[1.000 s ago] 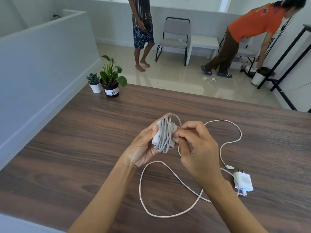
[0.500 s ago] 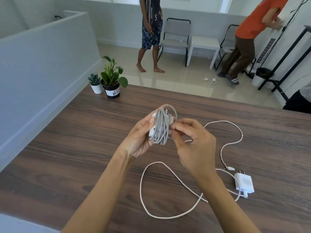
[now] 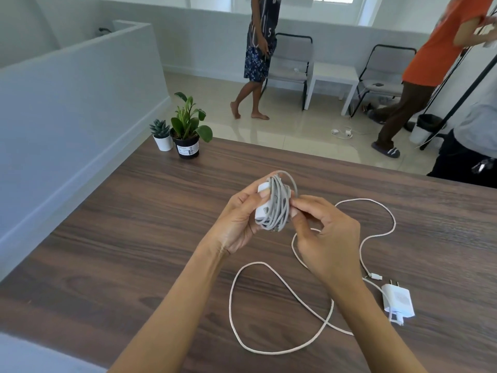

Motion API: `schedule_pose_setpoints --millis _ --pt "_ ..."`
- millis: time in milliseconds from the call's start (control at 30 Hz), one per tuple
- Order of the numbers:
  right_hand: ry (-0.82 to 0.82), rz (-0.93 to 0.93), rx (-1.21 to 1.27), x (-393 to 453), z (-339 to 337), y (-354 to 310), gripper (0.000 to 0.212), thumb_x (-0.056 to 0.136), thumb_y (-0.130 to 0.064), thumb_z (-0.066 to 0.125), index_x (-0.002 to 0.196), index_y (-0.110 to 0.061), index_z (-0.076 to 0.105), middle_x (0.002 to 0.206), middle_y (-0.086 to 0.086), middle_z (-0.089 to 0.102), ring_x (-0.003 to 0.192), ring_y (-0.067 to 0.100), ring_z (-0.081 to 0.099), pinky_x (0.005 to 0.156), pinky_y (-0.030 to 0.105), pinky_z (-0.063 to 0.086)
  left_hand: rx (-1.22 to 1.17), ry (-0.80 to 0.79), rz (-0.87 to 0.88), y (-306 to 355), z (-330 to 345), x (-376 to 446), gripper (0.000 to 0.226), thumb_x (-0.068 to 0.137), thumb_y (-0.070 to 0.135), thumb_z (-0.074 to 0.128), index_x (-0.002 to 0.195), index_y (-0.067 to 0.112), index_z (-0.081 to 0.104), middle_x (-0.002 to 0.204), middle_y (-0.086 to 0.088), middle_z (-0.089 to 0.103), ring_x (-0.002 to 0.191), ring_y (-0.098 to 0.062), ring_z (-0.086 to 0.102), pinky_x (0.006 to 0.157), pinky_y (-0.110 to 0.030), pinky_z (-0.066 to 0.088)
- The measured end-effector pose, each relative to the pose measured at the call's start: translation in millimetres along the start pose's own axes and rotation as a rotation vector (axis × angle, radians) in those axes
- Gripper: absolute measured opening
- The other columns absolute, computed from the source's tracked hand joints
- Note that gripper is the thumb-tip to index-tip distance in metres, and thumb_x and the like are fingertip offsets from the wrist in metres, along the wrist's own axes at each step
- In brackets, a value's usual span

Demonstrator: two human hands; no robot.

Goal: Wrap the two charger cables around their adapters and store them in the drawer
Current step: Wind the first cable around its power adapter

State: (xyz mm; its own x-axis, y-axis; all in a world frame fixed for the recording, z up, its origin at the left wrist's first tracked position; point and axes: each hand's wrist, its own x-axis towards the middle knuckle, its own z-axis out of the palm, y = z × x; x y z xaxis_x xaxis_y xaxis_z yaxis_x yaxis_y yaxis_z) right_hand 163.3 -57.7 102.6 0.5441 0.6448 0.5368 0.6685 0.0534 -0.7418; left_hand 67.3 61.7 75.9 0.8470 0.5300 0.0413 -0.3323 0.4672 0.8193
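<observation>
My left hand (image 3: 236, 224) holds a white adapter (image 3: 263, 205) with its grey cable (image 3: 278, 203) coiled around it, above the middle of the wooden table (image 3: 121, 251). My right hand (image 3: 325, 238) pinches the coil's right side with thumb and fingertips. A second white adapter (image 3: 399, 301) lies flat on the table at the right, prongs pointing away. Its white cable (image 3: 269, 305) sprawls in loose loops under and around my forearms, with the free plug end (image 3: 375, 276) beside the adapter. No drawer is in view.
Two potted plants (image 3: 185, 130) stand at the table's far left corner beside a low white partition wall (image 3: 80, 90). Beyond the table, people stand on the tiled floor near chairs (image 3: 293, 63) and a small white table (image 3: 334, 74). A dark-clothed person (image 3: 468, 157) is at the table's right edge.
My hands have lifted the wrapped adapter slightly and turned it; the right fingers shifted along the coil. The people behind have walked; the one in orange straightened up.
</observation>
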Motion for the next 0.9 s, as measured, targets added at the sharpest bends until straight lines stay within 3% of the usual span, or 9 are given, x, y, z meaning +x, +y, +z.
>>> schedule_pose_setpoints --millis 100,233,333,433,600,700,800,900 --pt "0.031 -0.005 -0.015 -2 1 -2 0.021 0.083 -0.002 0.062 0.095 -0.015 0.074 0.093 -0.018 0.066 0.089 -0.001 0.063 0.079 0.015 0.051 -0.013 0.014 -0.001 -1 0 0 0.069 0.074 0.035 0.074 0.135 0.015 0.050 0.114 -0.015 0.065 0.091 -0.020 0.068 0.074 -0.032 0.058" --pt "0.062 0.053 -0.031 -7 4 -10 0.025 0.086 -0.017 0.055 0.104 -0.018 0.071 0.100 -0.019 0.065 0.091 0.000 0.065 0.081 0.024 0.054 0.048 0.052 0.011 0 0 1 0.051 0.086 0.029 0.065 0.134 0.019 0.051 0.114 -0.010 0.066 0.095 -0.018 0.066 0.074 -0.030 0.058" --pt "0.044 0.086 -0.010 -8 3 -19 0.028 0.088 -0.014 0.059 0.114 -0.020 0.067 0.099 -0.022 0.066 0.091 -0.009 0.062 0.082 0.012 0.049 0.049 0.019 0.027 3 1 1 0.067 0.075 0.037 0.072 0.136 0.019 0.049 0.117 -0.009 0.064 0.099 -0.019 0.065 0.075 -0.030 0.057" --pt "0.032 0.202 0.069 -4 -1 -24 0.033 0.089 -0.016 0.059 0.120 -0.025 0.061 0.087 -0.030 0.062 0.082 -0.015 0.061 0.078 0.003 0.045 0.031 -0.012 0.018 5 -1 0 0.066 0.071 0.036 0.076 0.131 0.022 0.053 0.117 -0.008 0.065 0.099 -0.017 0.066 0.073 -0.029 0.057" --pt "0.040 0.278 0.098 12 -9 -24 0.014 0.089 -0.020 0.061 0.091 -0.020 0.075 0.070 -0.020 0.069 0.063 -0.009 0.064 0.065 0.001 0.042 0.072 -0.039 -0.026 1 -3 -3 0.069 0.065 0.041 0.081 0.128 0.024 0.057 0.113 -0.005 0.068 0.099 -0.018 0.066 0.087 -0.040 0.054" --pt "0.007 0.319 0.110 16 -15 -22 0.013 0.084 -0.017 0.067 0.074 -0.021 0.074 0.058 -0.018 0.068 0.053 -0.007 0.063 0.058 0.002 0.040 0.080 -0.056 -0.033 1 -1 -4 0.065 0.067 0.039 0.080 0.127 0.025 0.058 0.114 -0.005 0.067 0.099 -0.019 0.066 0.088 -0.044 0.052" --pt "-0.049 0.379 0.085 19 -18 -16 0.018 0.083 -0.018 0.068 0.068 -0.026 0.072 0.053 -0.022 0.065 0.053 -0.008 0.061 0.059 0.003 0.041 0.089 -0.059 -0.041 1 1 -5 0.056 0.074 0.032 0.073 0.127 0.025 0.058 0.113 -0.005 0.068 0.097 -0.020 0.068 0.085 -0.038 0.057" --pt "-0.082 0.512 0.171 19 -19 -8 0.022 0.084 -0.014 0.067 0.066 -0.025 0.071 0.054 -0.010 0.068 0.049 0.001 0.063 0.061 0.017 0.053 0.103 -0.043 -0.055 -1 4 -5 0.052 0.076 0.028 0.067 0.127 0.025 0.057 0.113 -0.002 0.068 0.099 -0.015 0.066 0.081 -0.031 0.057"
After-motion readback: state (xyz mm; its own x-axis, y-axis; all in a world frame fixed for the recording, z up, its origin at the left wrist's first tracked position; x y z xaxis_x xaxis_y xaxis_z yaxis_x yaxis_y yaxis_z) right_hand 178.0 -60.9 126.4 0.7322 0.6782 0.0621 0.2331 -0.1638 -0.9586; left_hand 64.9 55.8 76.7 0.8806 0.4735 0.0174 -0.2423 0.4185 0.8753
